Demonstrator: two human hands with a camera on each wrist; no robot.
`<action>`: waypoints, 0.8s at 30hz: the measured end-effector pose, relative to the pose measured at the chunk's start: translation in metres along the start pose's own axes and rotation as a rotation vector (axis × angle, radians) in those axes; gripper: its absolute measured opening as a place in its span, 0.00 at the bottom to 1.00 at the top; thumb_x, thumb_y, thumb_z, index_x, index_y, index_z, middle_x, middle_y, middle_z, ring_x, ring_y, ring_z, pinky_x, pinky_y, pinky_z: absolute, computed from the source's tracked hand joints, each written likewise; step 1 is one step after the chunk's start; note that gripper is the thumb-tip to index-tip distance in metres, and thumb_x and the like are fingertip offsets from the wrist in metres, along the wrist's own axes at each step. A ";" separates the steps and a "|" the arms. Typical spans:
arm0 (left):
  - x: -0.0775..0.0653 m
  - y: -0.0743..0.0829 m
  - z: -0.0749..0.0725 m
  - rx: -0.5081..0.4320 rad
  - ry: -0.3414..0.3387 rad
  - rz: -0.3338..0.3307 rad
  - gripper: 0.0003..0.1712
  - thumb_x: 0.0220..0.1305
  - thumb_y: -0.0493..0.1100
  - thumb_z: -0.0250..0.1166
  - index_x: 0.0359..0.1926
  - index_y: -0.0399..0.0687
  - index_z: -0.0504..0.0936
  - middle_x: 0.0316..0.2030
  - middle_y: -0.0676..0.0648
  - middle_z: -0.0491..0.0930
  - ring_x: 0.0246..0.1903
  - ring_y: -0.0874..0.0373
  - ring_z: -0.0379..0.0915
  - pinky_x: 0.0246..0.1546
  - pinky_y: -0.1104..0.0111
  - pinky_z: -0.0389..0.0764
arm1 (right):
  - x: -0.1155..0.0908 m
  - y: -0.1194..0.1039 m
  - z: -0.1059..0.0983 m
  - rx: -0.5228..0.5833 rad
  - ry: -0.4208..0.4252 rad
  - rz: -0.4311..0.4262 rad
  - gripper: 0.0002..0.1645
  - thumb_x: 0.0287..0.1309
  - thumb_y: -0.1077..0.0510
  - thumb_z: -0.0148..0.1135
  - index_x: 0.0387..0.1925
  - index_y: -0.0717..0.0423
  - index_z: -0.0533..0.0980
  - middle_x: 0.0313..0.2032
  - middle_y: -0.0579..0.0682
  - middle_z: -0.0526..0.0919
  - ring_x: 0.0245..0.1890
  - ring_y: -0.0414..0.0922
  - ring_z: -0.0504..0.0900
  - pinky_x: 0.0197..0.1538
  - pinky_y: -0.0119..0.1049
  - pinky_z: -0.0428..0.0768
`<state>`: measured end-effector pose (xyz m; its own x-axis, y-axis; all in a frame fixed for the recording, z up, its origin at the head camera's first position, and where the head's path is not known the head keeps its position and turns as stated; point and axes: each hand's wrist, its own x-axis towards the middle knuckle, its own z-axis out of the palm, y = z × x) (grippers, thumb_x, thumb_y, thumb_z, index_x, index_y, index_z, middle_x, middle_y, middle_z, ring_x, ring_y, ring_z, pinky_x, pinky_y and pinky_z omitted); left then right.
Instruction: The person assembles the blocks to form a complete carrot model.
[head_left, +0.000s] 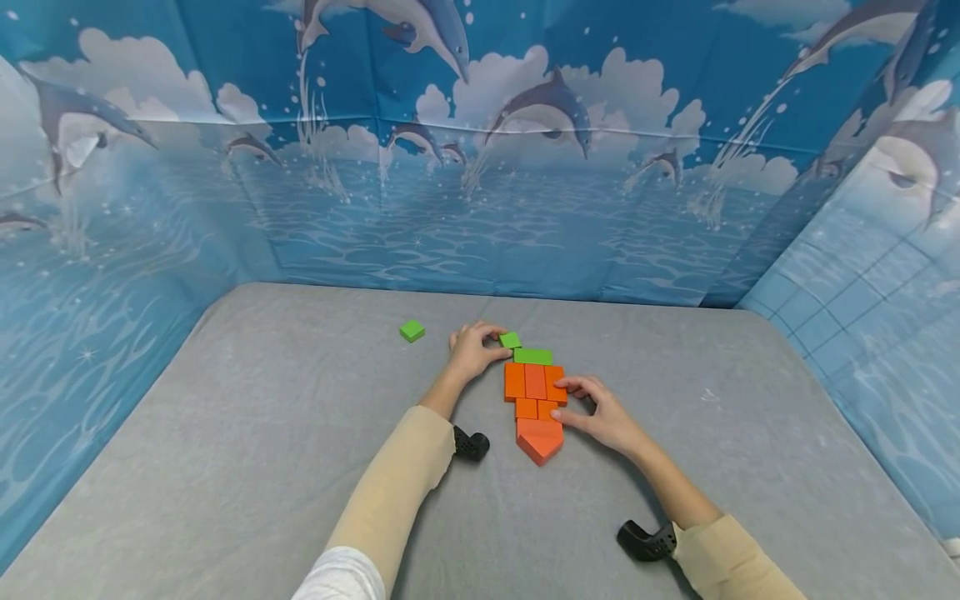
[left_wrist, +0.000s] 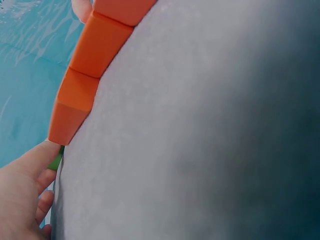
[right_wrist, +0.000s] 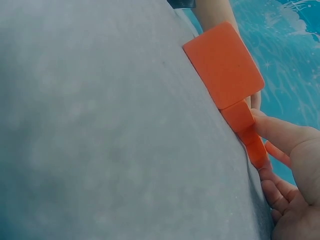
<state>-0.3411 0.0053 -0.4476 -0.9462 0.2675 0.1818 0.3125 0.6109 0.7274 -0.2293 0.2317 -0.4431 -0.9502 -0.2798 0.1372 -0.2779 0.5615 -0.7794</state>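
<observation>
On the grey surface a flat figure of blocks lies in the head view. An orange pointed block (head_left: pixel 539 438) is at its near end, small orange blocks (head_left: pixel 527 408) and larger upright orange blocks (head_left: pixel 515 381) lie beyond it, then a green rectangular block (head_left: pixel 533 356). At the far left corner my left hand (head_left: pixel 474 350) pinches a small green block (head_left: pixel 510 340) between thumb and forefinger. My right hand (head_left: pixel 609 418) touches the figure's right side, its thumb by a small orange block and its fingertips at a larger one. The left wrist view mostly hides the green block (left_wrist: pixel 56 161).
A loose green square block (head_left: pixel 412 331) lies to the left of the left hand, apart from the figure. Black wrist devices (head_left: pixel 472 444) stick out from both sleeves. A dolphin-print curtain (head_left: pixel 480 208) hangs behind and beside the grey surface (head_left: pixel 247 433).
</observation>
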 end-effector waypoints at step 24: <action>-0.009 -0.046 -0.080 -0.069 0.089 0.046 0.26 0.54 0.42 0.67 0.55 0.43 0.75 0.49 0.42 0.74 0.50 0.46 0.65 0.57 0.46 0.49 | -0.001 -0.001 0.000 -0.001 0.001 0.001 0.27 0.49 0.55 0.68 0.52 0.59 0.72 0.50 0.57 0.71 0.48 0.52 0.68 0.53 0.50 0.65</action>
<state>-0.3536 -0.0850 -0.4298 -0.9356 0.2252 0.2721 0.3525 0.5461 0.7600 -0.2279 0.2312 -0.4428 -0.9507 -0.2782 0.1372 -0.2771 0.5629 -0.7787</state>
